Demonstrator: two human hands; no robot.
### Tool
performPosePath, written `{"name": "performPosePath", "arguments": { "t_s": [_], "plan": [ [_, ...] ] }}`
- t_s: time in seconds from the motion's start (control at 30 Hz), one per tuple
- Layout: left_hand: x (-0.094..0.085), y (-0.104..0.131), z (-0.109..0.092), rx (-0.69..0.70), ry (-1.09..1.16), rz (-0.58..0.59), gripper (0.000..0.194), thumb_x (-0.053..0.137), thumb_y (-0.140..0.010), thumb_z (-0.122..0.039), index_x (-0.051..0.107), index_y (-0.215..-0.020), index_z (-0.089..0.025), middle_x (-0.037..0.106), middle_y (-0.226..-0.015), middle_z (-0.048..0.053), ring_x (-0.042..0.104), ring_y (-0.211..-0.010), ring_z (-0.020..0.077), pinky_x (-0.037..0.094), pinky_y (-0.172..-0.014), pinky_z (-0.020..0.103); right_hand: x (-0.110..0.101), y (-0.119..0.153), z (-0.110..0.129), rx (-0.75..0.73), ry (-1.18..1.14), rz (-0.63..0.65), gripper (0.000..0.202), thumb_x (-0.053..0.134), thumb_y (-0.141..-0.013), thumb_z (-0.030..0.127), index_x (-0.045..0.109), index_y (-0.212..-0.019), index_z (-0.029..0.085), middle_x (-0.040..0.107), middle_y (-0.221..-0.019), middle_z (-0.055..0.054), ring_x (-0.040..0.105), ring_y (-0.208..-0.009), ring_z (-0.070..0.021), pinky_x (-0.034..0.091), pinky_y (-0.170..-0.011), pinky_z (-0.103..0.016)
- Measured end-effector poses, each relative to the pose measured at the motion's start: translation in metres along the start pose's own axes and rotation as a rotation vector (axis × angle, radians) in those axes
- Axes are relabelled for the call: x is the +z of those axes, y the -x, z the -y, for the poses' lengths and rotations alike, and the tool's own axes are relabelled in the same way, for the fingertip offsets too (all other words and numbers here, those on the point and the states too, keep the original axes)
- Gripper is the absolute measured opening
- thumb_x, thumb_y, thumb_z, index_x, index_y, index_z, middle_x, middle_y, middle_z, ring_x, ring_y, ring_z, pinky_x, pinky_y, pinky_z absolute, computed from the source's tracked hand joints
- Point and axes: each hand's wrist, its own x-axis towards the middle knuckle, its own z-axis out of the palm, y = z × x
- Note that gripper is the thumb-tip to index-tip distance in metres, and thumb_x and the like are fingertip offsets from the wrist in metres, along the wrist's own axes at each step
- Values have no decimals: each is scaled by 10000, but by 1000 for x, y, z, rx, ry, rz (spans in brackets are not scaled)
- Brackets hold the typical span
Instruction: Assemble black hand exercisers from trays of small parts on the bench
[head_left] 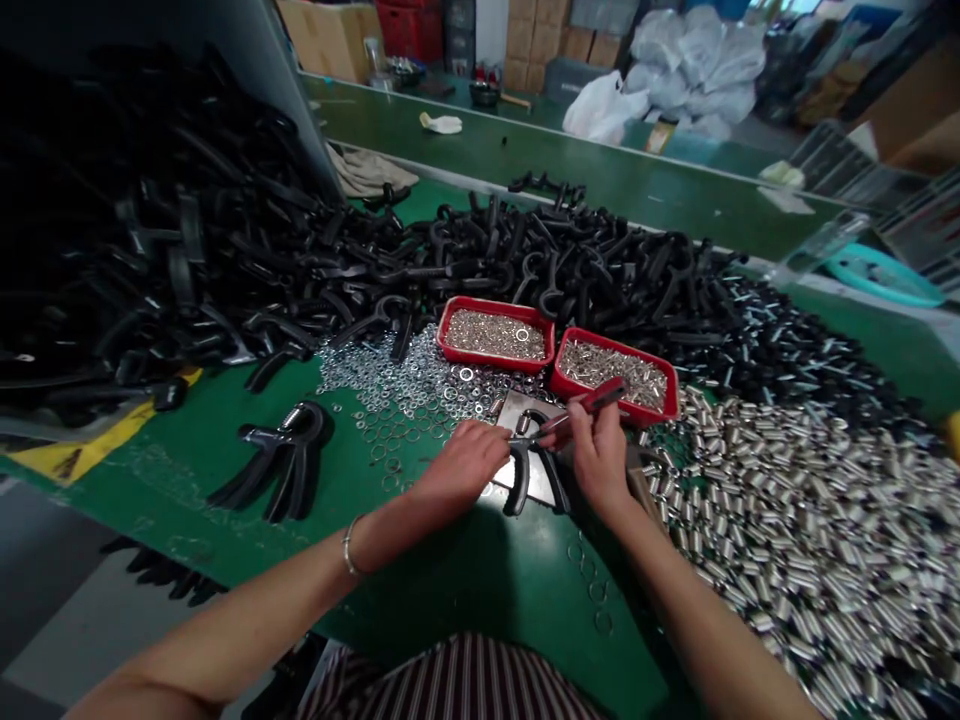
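A black two-handled grip piece (519, 480) lies on a small metal plate (538, 483) in front of me. My left hand (469, 460) is closed at its upper left end, fingertips pressed on it; they hide the exact spot held. My right hand (598, 450) is closed around red-handled pliers (604, 393), whose tips touch the top of the grip piece near its spring. Just behind the plate stand two red trays, the left one (497, 362) with tiny metal parts and the right one (671, 400) with small pins.
Assembled black grips (289, 460) lie at the left. Black handles (345, 260) are heaped behind and left, washers (405, 385) nearer. Metal springs (795, 530) cover the right side, beside black-headed screws (795, 345). Loose rings (592, 590) lie near the front edge.
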Motion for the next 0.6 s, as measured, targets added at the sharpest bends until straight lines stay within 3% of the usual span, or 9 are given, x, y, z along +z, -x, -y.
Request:
{"name": "performPosePath", "arguments": {
  "t_s": [0.13, 0.6],
  "plan": [
    [14, -2, 7, -20, -10, -63, 256, 416, -1029, -284, 624, -985, -141, 672, -1193, 123, 578, -1134, 237, 404, -991, 427, 10, 1, -8, -18, 72, 29, 241, 479, -986, 487, 444, -1048, 257, 728, -796, -20, 697, -596, -194, 563, -575, -311],
    [15, -4, 4, -50, -24, -103, 249, 442, -1022, -289, 638, -1009, -136, 681, -1194, 114, 594, -1121, 239, 437, -966, 418, 9, 1, -12, -9, 83, 66, 213, 486, -989, 462, 449, -1036, 258, 716, -778, -11, 681, -580, -198, 542, -548, -315]
  ]
}}
